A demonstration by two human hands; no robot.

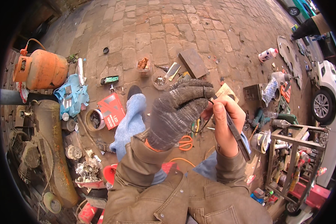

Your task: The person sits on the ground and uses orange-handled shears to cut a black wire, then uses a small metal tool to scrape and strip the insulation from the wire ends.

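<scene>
My left hand [182, 107], in a dark grey knitted glove, is raised in front of me with its fingers bent around a thin black cord [202, 129]. A loop of that cord hangs below the fingers. Bare, my right hand [226, 120] meets it at the fingertips. Across the right palm lies a long, flat dark bar [238, 137], its lower end jutting past the wrist; I cannot tell its exact kind. The glove hides the point where cord and bar come together. Orange-handled scissors [186, 143] lie on the ground beneath.
An orange gas cylinder [49, 68] and rusty tank [49, 145] stand left. A red LED box [111, 111], plastic tubs [160, 80] and a dark block [193, 63] lie ahead. To the right are a metal frame [294, 145], a green drill [259, 119] and a white car [331, 103].
</scene>
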